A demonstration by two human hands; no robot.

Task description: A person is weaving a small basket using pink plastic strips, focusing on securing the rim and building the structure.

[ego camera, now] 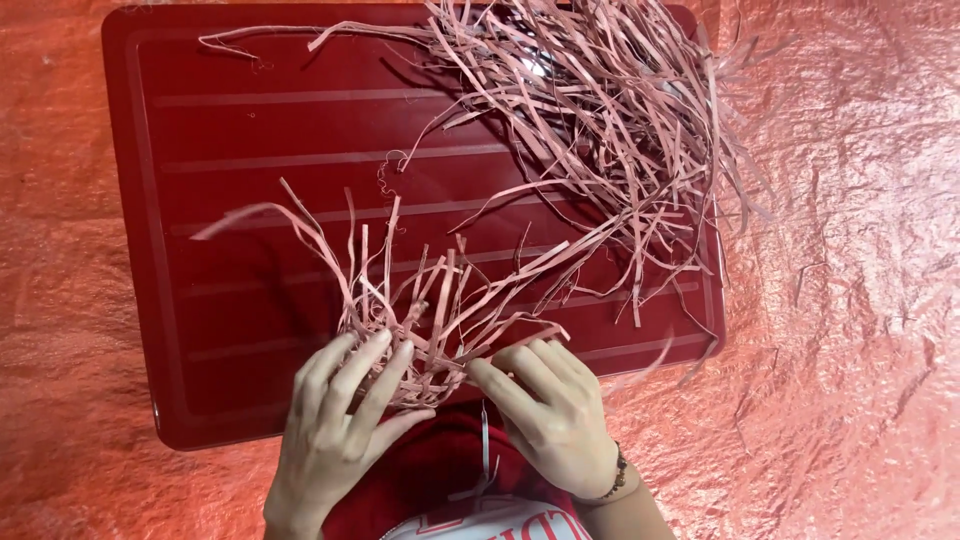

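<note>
My left hand point(335, 420) and my right hand point(548, 405) meet at the near edge of a dark red ridged board point(230, 200). Together they pinch a small bundle of thin pink strips point(420, 320) that fans upward from my fingers. The left fingers curl over the bundle's base from the left. The right fingertips grip it from the right. A beaded bracelet point(615, 480) sits on my right wrist. A much larger loose heap of the same pink strips point(590, 110) lies over the board's far right corner, joined to my bundle by a few long strands.
The board rests on a crinkled orange-red sheet point(850, 300) covering the whole surface. Some strips spill off the board's right edge onto the sheet. A red garment with a white band point(450, 490) shows between my forearms.
</note>
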